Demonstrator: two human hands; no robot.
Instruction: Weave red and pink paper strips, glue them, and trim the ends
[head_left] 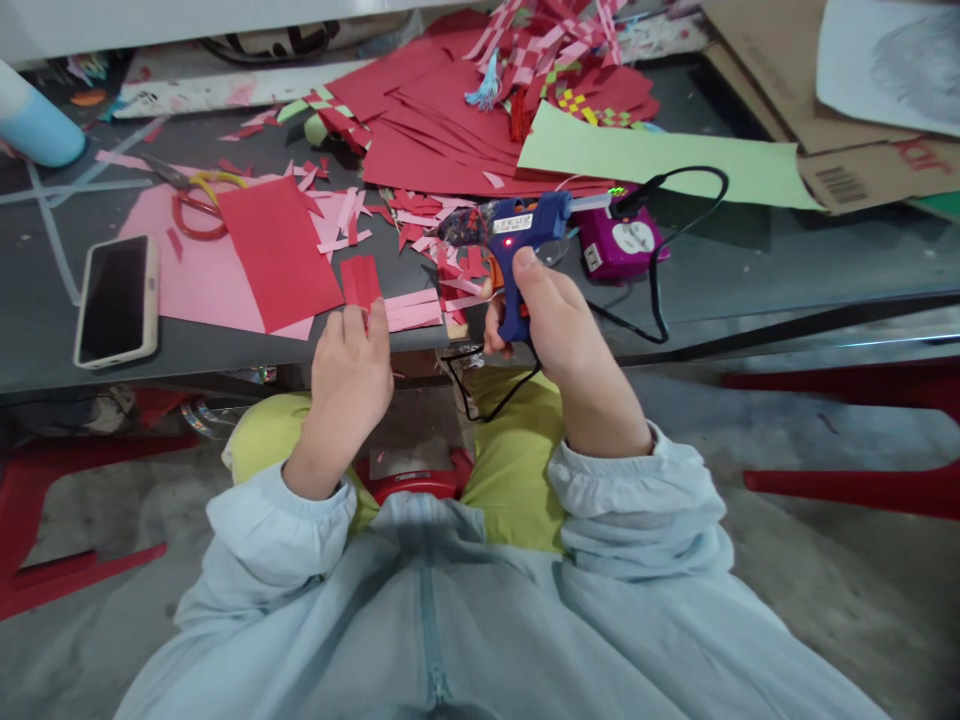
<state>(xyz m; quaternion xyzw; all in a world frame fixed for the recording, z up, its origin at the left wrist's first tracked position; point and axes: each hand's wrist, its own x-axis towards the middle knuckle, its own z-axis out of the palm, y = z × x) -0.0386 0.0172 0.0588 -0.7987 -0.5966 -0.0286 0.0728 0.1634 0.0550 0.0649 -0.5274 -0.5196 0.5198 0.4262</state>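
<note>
My right hand is wrapped round the handle of a blue hot glue gun, its nozzle pointing left over the table edge and a red light lit on its side. My left hand is closed on a small folded piece of red paper, held upright at the table's front edge. Pink paper strips lie between the two hands. The gun's black cord loops off to the right.
A phone lies at the left. Scissors rest on pink paper beside a red sheet. A purple plug block, a green sheet, red paper piles and cardboard fill the back.
</note>
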